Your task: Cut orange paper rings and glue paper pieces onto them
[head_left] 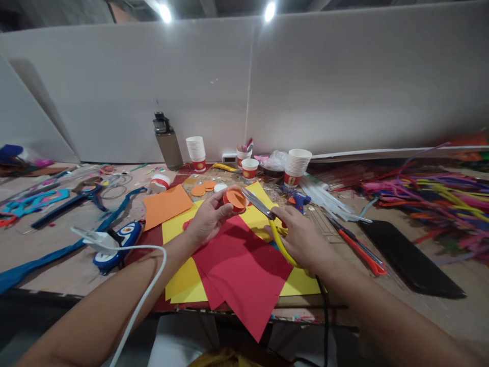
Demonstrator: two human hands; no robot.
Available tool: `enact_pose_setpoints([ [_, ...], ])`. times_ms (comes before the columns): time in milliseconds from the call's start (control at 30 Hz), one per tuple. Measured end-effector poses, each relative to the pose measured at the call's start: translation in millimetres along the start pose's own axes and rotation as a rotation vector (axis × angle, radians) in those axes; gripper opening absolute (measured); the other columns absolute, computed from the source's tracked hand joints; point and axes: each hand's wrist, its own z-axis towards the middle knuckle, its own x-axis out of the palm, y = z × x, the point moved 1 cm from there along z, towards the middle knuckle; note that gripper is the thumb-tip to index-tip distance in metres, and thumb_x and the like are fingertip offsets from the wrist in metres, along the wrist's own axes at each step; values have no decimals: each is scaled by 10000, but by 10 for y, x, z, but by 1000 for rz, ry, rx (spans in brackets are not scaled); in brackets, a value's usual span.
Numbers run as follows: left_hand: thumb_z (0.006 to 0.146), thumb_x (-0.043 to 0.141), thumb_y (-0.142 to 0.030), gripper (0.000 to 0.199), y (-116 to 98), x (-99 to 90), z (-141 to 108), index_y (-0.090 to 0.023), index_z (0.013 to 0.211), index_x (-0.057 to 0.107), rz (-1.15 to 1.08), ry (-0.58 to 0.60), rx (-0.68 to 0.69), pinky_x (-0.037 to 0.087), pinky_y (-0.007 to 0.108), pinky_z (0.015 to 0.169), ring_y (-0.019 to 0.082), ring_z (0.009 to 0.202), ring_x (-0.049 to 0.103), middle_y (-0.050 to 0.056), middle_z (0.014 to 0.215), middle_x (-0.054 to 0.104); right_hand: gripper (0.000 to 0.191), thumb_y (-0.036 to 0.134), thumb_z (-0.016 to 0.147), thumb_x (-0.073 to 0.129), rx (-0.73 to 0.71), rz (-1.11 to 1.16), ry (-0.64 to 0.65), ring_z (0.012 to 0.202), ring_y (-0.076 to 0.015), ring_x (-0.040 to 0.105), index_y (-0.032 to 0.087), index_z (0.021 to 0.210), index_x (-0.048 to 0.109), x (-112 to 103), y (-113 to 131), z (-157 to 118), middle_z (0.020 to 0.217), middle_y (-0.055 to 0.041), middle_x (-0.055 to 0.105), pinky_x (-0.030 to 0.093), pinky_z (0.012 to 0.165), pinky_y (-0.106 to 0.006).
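Observation:
My left hand grips a short, red-sided paper cup piece with orange paper on its face. Yellow-handled scissors are in my right hand, and their blades reach the cup piece's right edge. Whether the blades are apart I cannot tell. Below both hands lie red paper sheets on top of yellow sheets. An orange sheet is left of my left hand. Beyond it are several orange paper discs and a white disc.
Stacked paper cups, another cup stack and a bottle stand at the back. A blue glue gun, red utility knife, black slab and pipe cleaners lie right. A white cable crosses my left forearm.

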Motion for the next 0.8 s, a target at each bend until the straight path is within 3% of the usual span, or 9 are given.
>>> enact_pose_setpoints([
  [233, 698, 809, -226, 484, 8, 62, -33, -185, 1164, 684, -20, 11, -90, 546, 309, 876, 189, 1004, 653, 89, 1198, 672, 305, 379, 949, 465, -5, 11, 32, 834, -204, 565, 179, 1161, 557, 19, -26, -1, 1014, -109, 539, 459, 764, -316],
  [567, 705, 804, -350, 539, -79, -93, 30, -130, 1176, 661, 9, 138, -141, 546, 254, 787, 224, 989, 682, 141, 1092, 706, 278, 329, 914, 503, -6, -82, 33, 798, -204, 600, 201, 1139, 604, -9, -71, -37, 967, -97, 637, 421, 707, -288],
  [800, 776, 724, -438, 497, -91, -43, 19, -166, 1181, 628, -28, 141, -109, 542, 252, 718, 252, 1004, 686, 125, 1092, 690, 271, 339, 913, 508, 12, -110, 15, 800, -207, 602, 207, 1128, 607, -7, -65, -50, 987, -99, 643, 418, 697, -289],
])
